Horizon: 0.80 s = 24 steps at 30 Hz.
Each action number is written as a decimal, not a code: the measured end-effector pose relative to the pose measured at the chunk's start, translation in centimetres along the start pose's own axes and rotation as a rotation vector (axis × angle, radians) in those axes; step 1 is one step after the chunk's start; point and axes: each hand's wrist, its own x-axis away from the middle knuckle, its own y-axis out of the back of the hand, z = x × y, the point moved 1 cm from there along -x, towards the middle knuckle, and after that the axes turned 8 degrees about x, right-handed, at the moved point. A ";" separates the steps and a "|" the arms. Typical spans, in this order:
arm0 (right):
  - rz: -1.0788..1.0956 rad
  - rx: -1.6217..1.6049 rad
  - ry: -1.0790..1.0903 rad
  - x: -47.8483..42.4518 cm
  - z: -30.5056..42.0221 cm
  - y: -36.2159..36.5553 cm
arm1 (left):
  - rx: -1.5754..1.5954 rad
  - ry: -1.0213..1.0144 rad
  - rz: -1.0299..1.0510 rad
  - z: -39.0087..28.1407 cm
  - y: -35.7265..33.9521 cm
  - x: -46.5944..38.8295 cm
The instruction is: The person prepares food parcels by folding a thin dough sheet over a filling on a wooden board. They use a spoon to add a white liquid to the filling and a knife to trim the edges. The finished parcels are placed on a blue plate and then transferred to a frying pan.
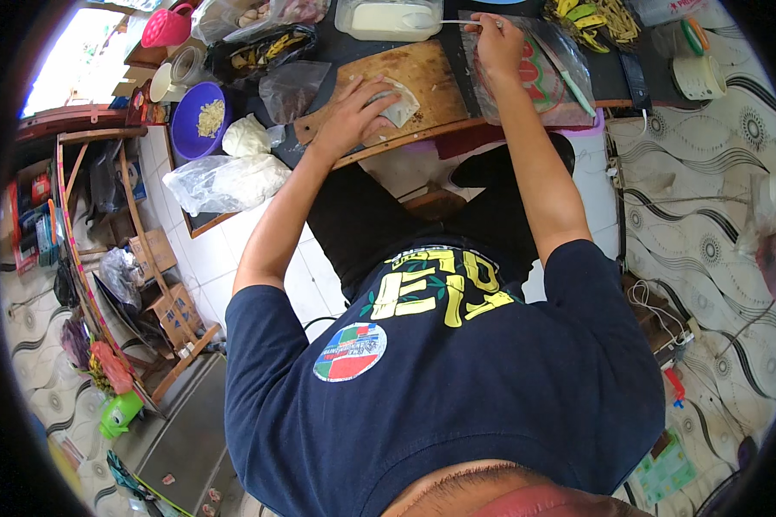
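My left hand (pixel 355 115) rests on a wooden cutting board (pixel 420 71), its fingers spread over a thin white folded wrapper (pixel 402 106); whether the fingers pinch it I cannot tell. My right hand (pixel 496 46) holds the handle of a metal spoon (pixel 456 22). The spoon's bowl is over a clear plastic container (pixel 388 37) of white paste or liquid at the board's far side. Under my right forearm lies a printed plastic bag (pixel 537 71), with a knife with a pale green handle (pixel 575 94) on it.
To the left are a purple bowl (pixel 181 126) with pale chopped pieces, a white cloth-like bundle (pixel 247 137) and a clear plastic bag (pixel 223 181). Banana peels (pixel 582 22) lie at the far right, near a dark phone (pixel 634 77) with a cable and a white cup (pixel 698 77).
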 end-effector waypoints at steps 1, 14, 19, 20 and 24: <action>-0.014 -0.076 -0.017 0.2 -0.2 0.2 | 0.004 -0.005 0.000 0.1 -0.1 -0.1; 0.060 -0.019 -0.114 13.3 3.1 6.6 | -0.005 0.001 -0.004 -0.3 0.0 -0.2; 0.115 0.082 -0.067 15.2 5.5 6.2 | -0.028 -0.011 0.002 -0.5 0.1 -0.3; 0.122 0.092 -0.052 15.4 5.6 6.1 | -0.028 -0.010 0.000 -0.5 0.1 -0.2; 0.133 0.133 0.008 15.6 5.3 6.1 | -0.042 -0.011 -0.010 -0.7 0.2 -0.4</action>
